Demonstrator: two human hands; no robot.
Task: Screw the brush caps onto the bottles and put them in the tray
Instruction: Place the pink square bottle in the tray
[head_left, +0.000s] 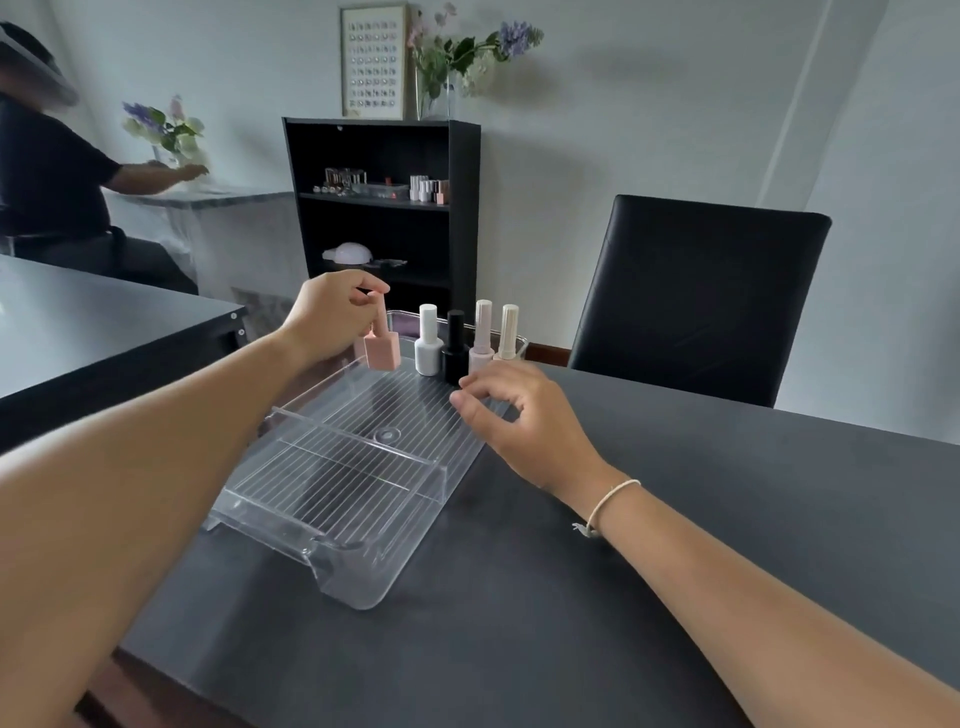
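- My left hand pinches the cap of the pink bottle by its top, holding it over the far left corner of the tray; I cannot tell whether its base touches the ribbed floor yet.
- My right hand is empty, fingers loosely curled, hovering at the tray's right edge just near of the row.
- Four capped bottles stand along the far end: white bottle, black bottle, a pale pink bottle and a cream bottle at the far right.
- Risk: I hold the pink bottle only by the cap. If that cap is not screwed tight, the body could slip off and fall.
- Risk: the floor is ribbed, so a bottle set down tilted could rock and tip.
- Risk: the white bottle is just right of the pink one; a sideways swing could knock it, and the whole close row could topple in turn.
- Risk: my right fingers sit close to the black bottle; a careless lift could clip it.
- Risk: the clear tray is light and may slide on the dark table if I push against it.
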